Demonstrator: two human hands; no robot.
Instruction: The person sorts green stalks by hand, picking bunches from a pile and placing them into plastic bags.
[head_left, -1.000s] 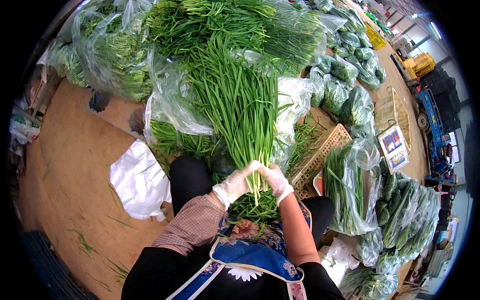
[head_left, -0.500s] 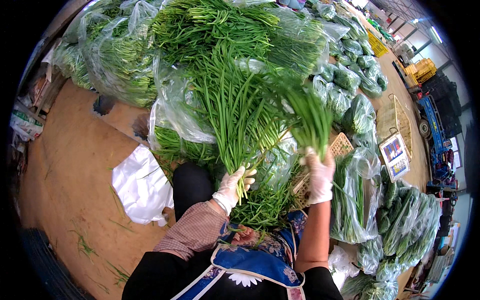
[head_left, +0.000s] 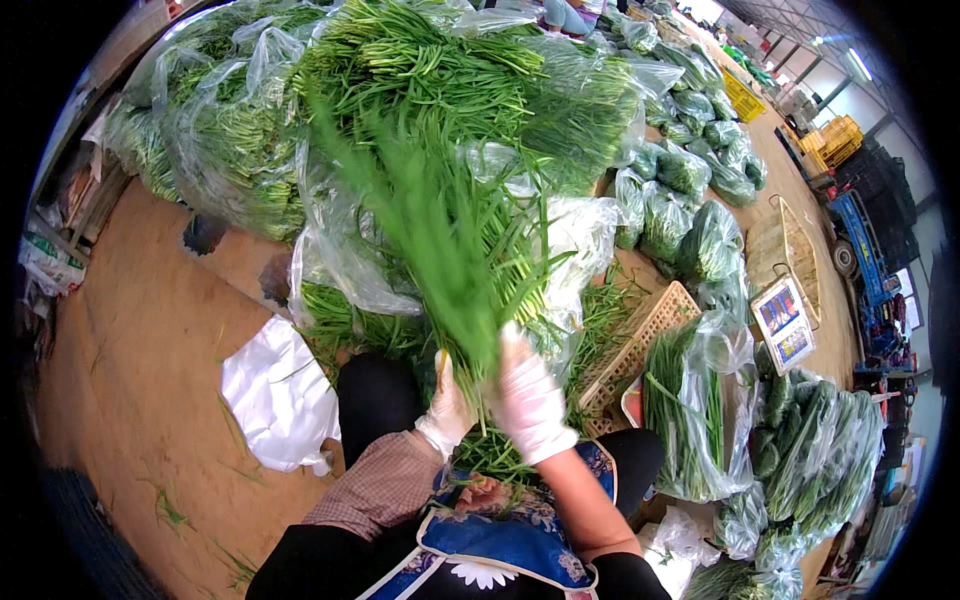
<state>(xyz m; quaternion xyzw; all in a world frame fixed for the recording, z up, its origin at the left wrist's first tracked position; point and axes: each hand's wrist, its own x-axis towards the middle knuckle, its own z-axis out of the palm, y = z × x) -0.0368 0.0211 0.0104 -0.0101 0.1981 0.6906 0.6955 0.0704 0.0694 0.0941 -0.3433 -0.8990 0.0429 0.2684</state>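
My left hand (head_left: 446,405), in a pale glove, is closed on the stalk ends of a bunch of long green leafy vegetables (head_left: 440,260). Beside it, my gloved right hand (head_left: 532,398) grips more stalks of the same greens; their leaves are smeared by motion, fanning up and left over the heap. Behind them lie loose greens (head_left: 420,60) on clear plastic sheeting (head_left: 580,235). Loose cut leaves (head_left: 480,455) lie below my hands, on and around my lap.
Large bagged bundles (head_left: 215,150) are at top left, smaller bags (head_left: 690,240) and packed bags (head_left: 700,410) to the right. A woven plastic basket (head_left: 640,335), white sheet (head_left: 275,400), yellow crates (head_left: 835,140) and blue wheeled machine (head_left: 865,240) stand or lie on the brown floor (head_left: 120,380). Someone's sleeve (head_left: 565,14) shows at top.
My right hand went out to the right with part of the greens half a second ago, and now has swung back left beside my left hand, its bunch sweeping across.
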